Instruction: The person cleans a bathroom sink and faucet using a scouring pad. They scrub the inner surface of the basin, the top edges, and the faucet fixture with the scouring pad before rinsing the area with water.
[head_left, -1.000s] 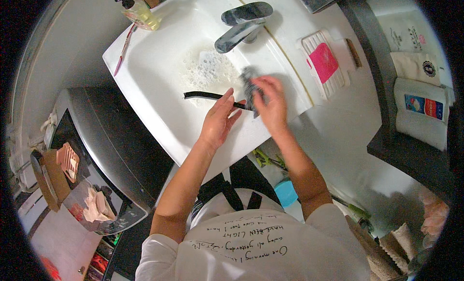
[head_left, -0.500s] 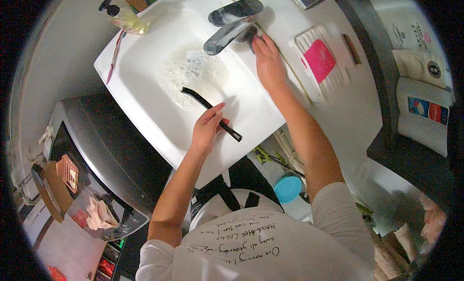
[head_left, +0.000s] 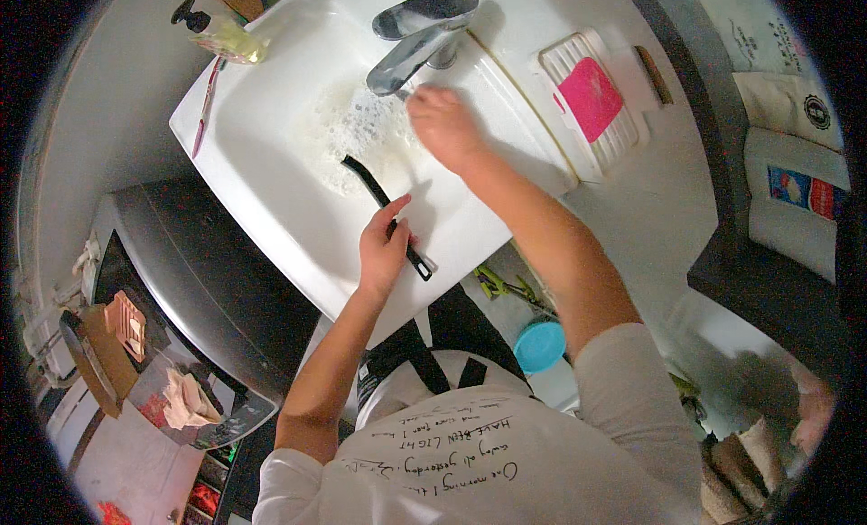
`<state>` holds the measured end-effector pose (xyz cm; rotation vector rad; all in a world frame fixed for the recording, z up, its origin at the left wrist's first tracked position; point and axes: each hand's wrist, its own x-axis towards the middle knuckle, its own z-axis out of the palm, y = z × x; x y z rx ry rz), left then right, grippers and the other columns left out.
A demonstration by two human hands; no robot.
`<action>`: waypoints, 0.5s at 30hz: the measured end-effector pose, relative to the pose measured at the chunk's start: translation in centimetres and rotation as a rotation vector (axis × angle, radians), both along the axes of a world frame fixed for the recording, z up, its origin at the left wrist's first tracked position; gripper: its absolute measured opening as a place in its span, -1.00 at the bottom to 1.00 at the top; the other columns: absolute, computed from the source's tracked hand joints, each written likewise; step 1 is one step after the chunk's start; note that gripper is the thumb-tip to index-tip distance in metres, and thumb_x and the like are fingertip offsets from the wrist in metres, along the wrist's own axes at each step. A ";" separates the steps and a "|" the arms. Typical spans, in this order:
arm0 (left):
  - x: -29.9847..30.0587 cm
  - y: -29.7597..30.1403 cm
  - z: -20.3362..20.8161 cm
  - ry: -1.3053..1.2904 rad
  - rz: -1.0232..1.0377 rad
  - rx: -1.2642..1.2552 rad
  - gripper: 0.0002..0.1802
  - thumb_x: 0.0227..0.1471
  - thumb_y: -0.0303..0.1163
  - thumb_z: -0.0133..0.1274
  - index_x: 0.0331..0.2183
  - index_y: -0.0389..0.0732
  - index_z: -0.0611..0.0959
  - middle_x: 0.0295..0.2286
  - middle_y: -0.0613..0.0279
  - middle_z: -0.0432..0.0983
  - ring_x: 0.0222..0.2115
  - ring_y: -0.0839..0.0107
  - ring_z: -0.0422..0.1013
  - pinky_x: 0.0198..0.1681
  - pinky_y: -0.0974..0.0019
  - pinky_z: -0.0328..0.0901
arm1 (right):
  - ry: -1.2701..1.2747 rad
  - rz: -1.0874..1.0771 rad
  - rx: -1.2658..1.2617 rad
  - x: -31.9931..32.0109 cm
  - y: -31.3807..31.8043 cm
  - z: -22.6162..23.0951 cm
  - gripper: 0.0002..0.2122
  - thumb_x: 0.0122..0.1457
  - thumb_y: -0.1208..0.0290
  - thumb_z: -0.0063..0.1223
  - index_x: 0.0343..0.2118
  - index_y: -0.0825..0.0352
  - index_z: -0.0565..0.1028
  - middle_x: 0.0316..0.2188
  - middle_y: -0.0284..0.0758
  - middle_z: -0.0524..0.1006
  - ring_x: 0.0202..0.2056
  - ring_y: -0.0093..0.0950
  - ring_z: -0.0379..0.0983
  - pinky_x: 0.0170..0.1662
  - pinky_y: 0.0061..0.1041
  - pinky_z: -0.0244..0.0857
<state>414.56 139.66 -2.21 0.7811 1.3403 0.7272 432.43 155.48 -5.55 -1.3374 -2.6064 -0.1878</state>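
Note:
A slim black brush (head_left: 368,177) slants over the near part of the white sink (head_left: 271,182), its bristled end toward the foam. My left hand (head_left: 383,247) is closed round its handle. Just below the spout of the chrome faucet (head_left: 420,46) hovers my right hand (head_left: 442,127), slightly blurred, with its fingers curled together. A bit of something dark shows at those fingertips, too small to make out. Foamy water (head_left: 348,132) lies in the bottom of the basin.
A pump bottle (head_left: 226,39) and a toothbrush (head_left: 208,105) rest on the sink's left rim. On the right sits a ribbed white soap dish (head_left: 591,100) with a pink piece on it. A washing machine (head_left: 217,272) stands at left; a blue bowl (head_left: 539,347) is below.
My right hand has left the faucet's base and moved left to below the spout; the dark patch by the base is gone. The brush has turned steeper in my left hand.

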 end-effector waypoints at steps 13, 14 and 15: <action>-1.1 1.5 -0.9 0.138 -0.213 0.043 -0.65 0.22 -0.53 -0.12 -0.01 -0.18 0.63 -0.45 0.20 0.50 -0.56 0.48 0.43 -0.42 0.38 0.34 | 1.012 -0.507 -0.035 2.1 -5.0 5.5 -0.71 0.12 0.72 -0.03 -0.15 0.34 0.62 -0.16 -0.29 0.60 -0.10 -0.41 0.50 0.02 -0.46 0.34; -1.0 1.4 -1.1 0.130 -0.225 0.067 -0.64 0.21 -0.54 -0.11 0.00 -0.17 0.62 -0.41 0.17 0.51 -0.52 0.45 0.44 -0.39 0.37 0.36 | 1.174 -0.580 -0.077 2.0 -5.0 5.9 -0.74 0.18 0.70 -0.05 -0.14 0.35 0.62 -0.14 -0.30 0.61 -0.12 -0.46 0.52 0.01 -0.50 0.35; -0.7 1.2 -1.2 0.124 -0.236 0.091 -0.63 0.20 -0.54 -0.11 0.02 -0.17 0.61 -0.38 0.14 0.51 -0.49 0.43 0.46 -0.35 0.35 0.37 | 1.200 -0.596 -0.064 2.0 -4.7 5.9 -0.74 0.17 0.69 -0.03 -0.14 0.34 0.62 -0.15 -0.29 0.61 -0.12 -0.43 0.53 -0.01 -0.48 0.36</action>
